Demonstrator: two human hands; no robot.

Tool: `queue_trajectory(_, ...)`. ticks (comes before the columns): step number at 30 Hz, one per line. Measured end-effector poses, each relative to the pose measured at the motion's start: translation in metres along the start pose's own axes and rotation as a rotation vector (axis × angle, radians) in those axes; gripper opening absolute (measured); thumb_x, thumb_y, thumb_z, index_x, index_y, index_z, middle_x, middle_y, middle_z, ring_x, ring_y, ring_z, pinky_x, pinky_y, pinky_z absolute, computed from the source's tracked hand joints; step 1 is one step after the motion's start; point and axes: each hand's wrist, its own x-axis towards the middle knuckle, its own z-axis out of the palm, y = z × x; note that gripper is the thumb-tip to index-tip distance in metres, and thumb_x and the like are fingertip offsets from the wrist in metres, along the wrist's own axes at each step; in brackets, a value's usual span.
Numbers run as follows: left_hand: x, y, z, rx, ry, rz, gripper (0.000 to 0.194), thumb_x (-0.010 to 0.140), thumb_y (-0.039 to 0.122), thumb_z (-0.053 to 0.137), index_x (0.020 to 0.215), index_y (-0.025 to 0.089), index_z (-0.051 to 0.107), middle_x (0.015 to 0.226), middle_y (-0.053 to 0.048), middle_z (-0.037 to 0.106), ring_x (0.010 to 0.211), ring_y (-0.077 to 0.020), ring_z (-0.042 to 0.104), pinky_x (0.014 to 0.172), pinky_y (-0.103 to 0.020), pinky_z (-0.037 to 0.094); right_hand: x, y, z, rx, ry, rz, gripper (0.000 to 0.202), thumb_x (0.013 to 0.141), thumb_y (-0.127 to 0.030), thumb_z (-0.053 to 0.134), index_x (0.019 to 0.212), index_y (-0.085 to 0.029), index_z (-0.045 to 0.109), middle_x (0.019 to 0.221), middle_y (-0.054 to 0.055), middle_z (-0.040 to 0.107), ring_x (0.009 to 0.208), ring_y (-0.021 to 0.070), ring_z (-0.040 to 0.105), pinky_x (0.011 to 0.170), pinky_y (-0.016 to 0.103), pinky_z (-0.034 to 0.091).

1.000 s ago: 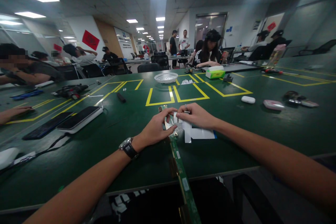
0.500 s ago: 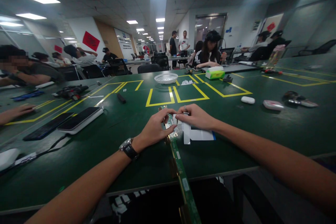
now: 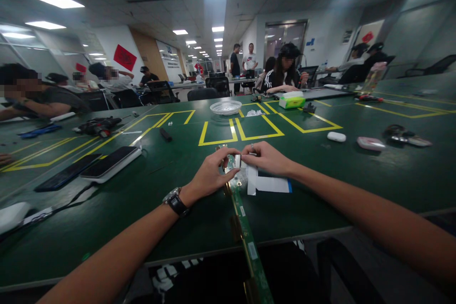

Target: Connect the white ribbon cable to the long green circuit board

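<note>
Left hand [image 3: 210,173], thumb and forefinger parted, lay over the circuit board [image 3: 242,221] overhanging the table [image 3: 299,216]; right hand [image 3: 266,157] bunched its fingertips by the white ribbon cable [image 3: 272,184], pinch unclear; delicate handling, I judged, next wanting steadiness

The left hand [image 3: 210,174] curves over a green board [image 3: 246,230], right hand [image 3: 269,157] pinching a white ribbon [image 3: 273,184]

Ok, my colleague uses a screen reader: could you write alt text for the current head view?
A person's left hand and right hand are close together over the far end of a green circuit board, beside a white strip with a blue end. Beyond, a white basket sits on the green table.
</note>
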Motion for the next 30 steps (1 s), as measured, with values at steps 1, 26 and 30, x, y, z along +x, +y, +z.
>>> queue_trajectory(1, 0.000, -0.002, 0.000, -0.004, -0.012, -0.010, 0.043, 0.088, 0.025, 0.065, 0.128, 0.020, 0.052, 0.107, -0.005, 0.061, 0.082, -0.0166, 0.055, 0.075, -0.030, 0.046, 0.001, 0.001, -0.001, -0.009, 0.001, 0.010, 0.024, 0.093, -0.034, 0.053, 0.086, -0.015, 0.067, 0.074, 0.000, 0.060, 0.066, 0.0119, 0.052, 0.063, 0.028, 0.036)
queue_trajectory(26, -0.006, -0.038, -0.012, 0.325, -0.488, -0.210, 0.076, 0.094, 0.068, 0.039, 0.153, 0.021, 0.027, 0.159, -0.013, 0.027, 0.144, -0.0329, 0.026, 0.111, -0.052, 0.024, 0.003, 0.032, -0.011, -0.511, -0.128, -0.068, 0.029, 0.086, -0.027, 0.063, 0.113, -0.017, 0.070, 0.108, 0.011, 0.066, 0.099, 0.0246, 0.059, 0.086, 0.035, 0.044)
queue_trajectory(30, -0.005, -0.039, -0.010, 0.331, -0.480, -0.226, 0.076, 0.093, 0.068, 0.041, 0.152, 0.021, 0.030, 0.158, -0.014, 0.027, 0.144, -0.0334, 0.026, 0.110, -0.051, 0.024, 0.003, 0.030, -0.007, -0.496, -0.105, -0.048, 0.026, 0.084, -0.022, 0.064, 0.108, -0.018, 0.072, 0.100, 0.009, 0.066, 0.087, 0.0210, 0.060, 0.076, 0.030, 0.043)
